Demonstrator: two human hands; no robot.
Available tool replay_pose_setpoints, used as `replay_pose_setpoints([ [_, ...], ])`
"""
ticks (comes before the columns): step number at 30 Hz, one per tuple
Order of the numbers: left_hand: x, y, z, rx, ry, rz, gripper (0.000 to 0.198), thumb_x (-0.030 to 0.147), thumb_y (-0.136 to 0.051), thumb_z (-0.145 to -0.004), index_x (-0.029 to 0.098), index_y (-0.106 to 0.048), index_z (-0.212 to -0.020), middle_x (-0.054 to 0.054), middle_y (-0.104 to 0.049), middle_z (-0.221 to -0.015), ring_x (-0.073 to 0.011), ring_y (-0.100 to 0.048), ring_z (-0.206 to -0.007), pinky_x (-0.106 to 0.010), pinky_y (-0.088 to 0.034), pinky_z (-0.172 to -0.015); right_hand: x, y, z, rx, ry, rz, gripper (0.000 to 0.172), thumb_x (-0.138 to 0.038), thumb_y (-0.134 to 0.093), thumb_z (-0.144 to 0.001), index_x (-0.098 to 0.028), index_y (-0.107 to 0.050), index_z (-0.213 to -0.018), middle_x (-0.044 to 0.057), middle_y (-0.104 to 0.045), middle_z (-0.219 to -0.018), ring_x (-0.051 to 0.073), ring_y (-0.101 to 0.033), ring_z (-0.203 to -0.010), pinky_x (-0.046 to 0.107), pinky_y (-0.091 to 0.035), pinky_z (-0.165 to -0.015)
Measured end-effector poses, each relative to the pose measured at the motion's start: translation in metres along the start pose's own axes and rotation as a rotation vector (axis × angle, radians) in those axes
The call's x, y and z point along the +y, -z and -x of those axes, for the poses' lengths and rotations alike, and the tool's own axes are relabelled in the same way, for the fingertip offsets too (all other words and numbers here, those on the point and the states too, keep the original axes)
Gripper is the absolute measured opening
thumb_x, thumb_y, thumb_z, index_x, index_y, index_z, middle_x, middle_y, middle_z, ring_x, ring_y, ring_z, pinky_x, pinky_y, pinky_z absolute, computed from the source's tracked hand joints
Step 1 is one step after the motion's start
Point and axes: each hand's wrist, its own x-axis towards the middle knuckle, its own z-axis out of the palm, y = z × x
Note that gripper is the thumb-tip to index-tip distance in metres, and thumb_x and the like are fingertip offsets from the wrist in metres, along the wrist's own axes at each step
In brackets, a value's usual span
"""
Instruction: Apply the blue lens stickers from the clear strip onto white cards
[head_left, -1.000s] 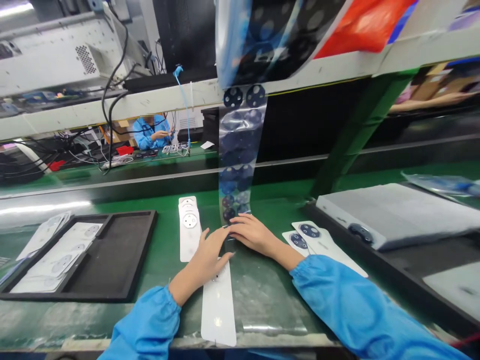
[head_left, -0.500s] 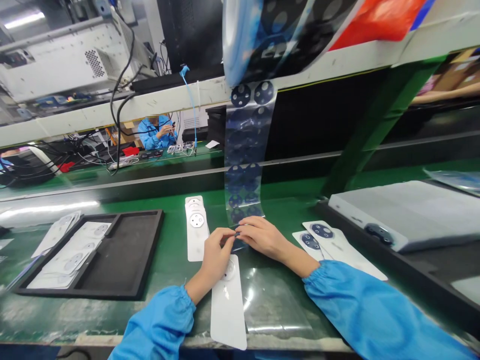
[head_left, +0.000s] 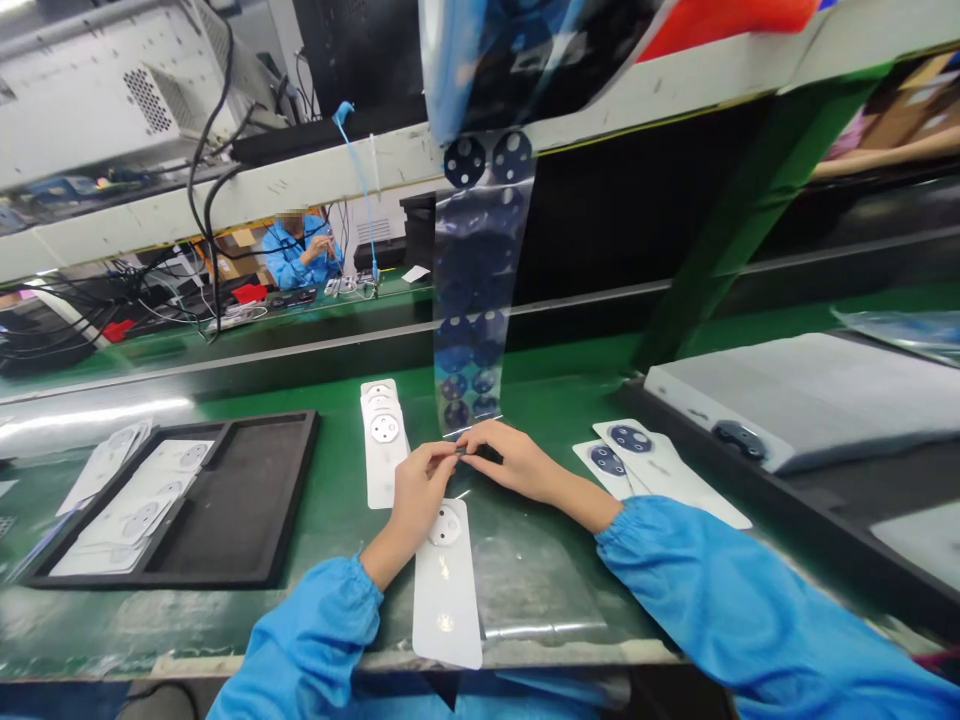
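My left hand [head_left: 416,492] and my right hand [head_left: 517,462] meet over the middle of the bench, thumb and forefinger of each pinched on a small dark piece [head_left: 460,452]. The fingers cover most of it, so its shape is unclear. Just beyond them hangs a clear film strip [head_left: 480,265] with dark blue round stickers in two columns. Below my left hand lies a white panel [head_left: 446,615] with a round, holed part at its far end. Farther left rests a small stack of similar white panels [head_left: 385,470].
A black tray [head_left: 251,500] with white panels in one compartment lies at left. To the right are white panels with dark discs [head_left: 675,475], beside a black tray [head_left: 817,530] bearing a grey-white block [head_left: 810,400]. A shelf beam [head_left: 600,125] crosses above; another person [head_left: 300,250] sits beyond.
Both hands have drawn back a little from the strip's lower end, still pinching the dark piece. More of the near panel's round part shows. The whole view has shifted slightly.
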Motion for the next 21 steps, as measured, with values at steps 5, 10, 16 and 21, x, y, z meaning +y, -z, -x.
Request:
replay_pose_setpoints([
  [5, 0.001, 0.002, -0.002, -0.006, -0.069, -0.115, 0.025, 0.038, -0.062, -0.101, 0.014, -0.066, -0.106, -0.006, -0.068, -0.105, -0.0168, -0.067, -0.091, -0.036, -0.059, -0.082, -0.007, 0.011, -0.003, -0.185, -0.076, -0.058, 0.007, -0.021, -0.061, -0.092, -0.022, -0.062, -0.085, 0.011, -0.072, -0.114, 0.026, -0.066, -0.114, 0.043, -0.054, -0.097],
  [10, 0.006, 0.002, -0.004, -0.042, -0.177, -0.281, 0.019, 0.032, -0.062, -0.101, 0.014, -0.066, -0.105, -0.006, -0.067, -0.11, -0.0196, -0.066, -0.102, -0.041, -0.056, -0.091, -0.018, 0.039, -0.008, -0.372, -0.221, -0.126, 0.007, -0.025, -0.068, -0.086, -0.021, -0.067, -0.08, 0.014, -0.065, -0.136, 0.033, -0.052, -0.138, 0.047, -0.045, -0.111],
  [16, 0.014, -0.006, 0.0, -0.228, -0.259, -0.345, 0.03, -0.005, -0.06, -0.078, 0.021, -0.073, -0.086, -0.007, -0.072, -0.114, -0.0318, -0.051, -0.135, -0.061, -0.036, -0.115, -0.015, 0.063, -0.009, -0.62, -0.473, -0.3, 0.008, -0.027, -0.076, -0.079, -0.023, -0.071, -0.075, 0.01, -0.071, -0.129, 0.038, -0.036, -0.149, 0.052, -0.037, -0.116],
  [21, 0.018, -0.01, 0.003, -0.195, -0.164, -0.211, 0.037, 0.001, -0.063, -0.078, 0.023, -0.072, -0.107, -0.008, -0.069, -0.121, -0.0308, -0.051, -0.135, -0.059, -0.033, -0.118, -0.019, 0.061, -0.014, -0.414, -0.577, -0.75, 0.027, -0.042, -0.081, -0.078, -0.021, -0.067, -0.07, 0.011, -0.067, -0.135, 0.034, -0.045, -0.144, 0.048, -0.04, -0.115],
])
